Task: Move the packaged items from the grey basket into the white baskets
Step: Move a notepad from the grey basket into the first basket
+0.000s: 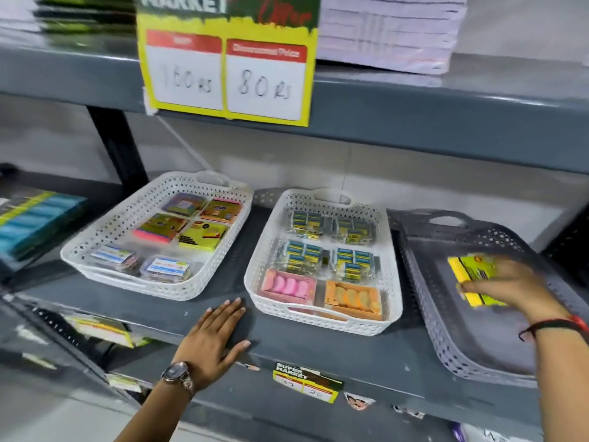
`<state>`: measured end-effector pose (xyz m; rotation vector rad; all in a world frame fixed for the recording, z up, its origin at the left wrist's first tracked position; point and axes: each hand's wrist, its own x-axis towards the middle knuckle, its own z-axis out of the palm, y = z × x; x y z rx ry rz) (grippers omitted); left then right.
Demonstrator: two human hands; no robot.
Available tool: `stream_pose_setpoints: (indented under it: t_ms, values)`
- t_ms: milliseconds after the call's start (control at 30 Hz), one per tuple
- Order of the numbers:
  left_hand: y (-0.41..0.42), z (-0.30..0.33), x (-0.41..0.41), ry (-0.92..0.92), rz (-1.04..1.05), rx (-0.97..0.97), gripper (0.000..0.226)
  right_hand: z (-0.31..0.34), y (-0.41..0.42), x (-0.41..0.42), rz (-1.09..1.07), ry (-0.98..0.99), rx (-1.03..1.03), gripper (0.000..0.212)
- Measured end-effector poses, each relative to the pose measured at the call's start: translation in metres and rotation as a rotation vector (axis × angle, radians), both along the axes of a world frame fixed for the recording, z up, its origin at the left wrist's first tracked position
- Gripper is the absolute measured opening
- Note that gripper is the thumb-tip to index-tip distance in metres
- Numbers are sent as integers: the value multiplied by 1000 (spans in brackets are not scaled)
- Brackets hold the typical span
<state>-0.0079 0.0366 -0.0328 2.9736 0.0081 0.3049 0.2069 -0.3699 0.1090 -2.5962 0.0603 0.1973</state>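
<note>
At three o'clock the right hand [513, 283] has its grip pinching a yellow packet [471, 277] over the grey basket [446, 339], while the left hand [213, 336] lies spread flat on the shelf [287, 349] at six o'clock of the two white baskets [105, 250].

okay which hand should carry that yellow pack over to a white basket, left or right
Right. The right hand is already on the yellow pack over the grey basket, while the left hand lies flat and empty on the shelf.
</note>
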Motion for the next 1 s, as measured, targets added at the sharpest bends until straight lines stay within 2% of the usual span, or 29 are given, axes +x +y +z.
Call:
stream_pose_setpoints:
  t_ms: [33,133,167,367,500,667,867,1000]
  values:
    - [4,0,-2,3,18,-7,73,10,19,-1,90,-31,14,33]
    - [19,2,-9,18,71,-7,73,42,100,-7,440,-207,-186,69]
    - [26,2,-11,21,80,0,72,49,132,-9,537,-264,-194,77]
    - [40,2,-16,60,45,-42,64,38,294,-15,869,-280,9,85]
    - [50,1,-13,71,-17,-21,63,14,378,-22,972,-235,30,81]
    - [56,-1,-13,98,-30,-66,63,-17,443,-15,1019,-153,-53,77]
    - [59,0,-12,103,-77,-51,65,-39,465,-5,1009,-34,-194,80]
    - [59,0,-11,97,-101,-82,66,-44,468,-7,1013,-23,-250,83]
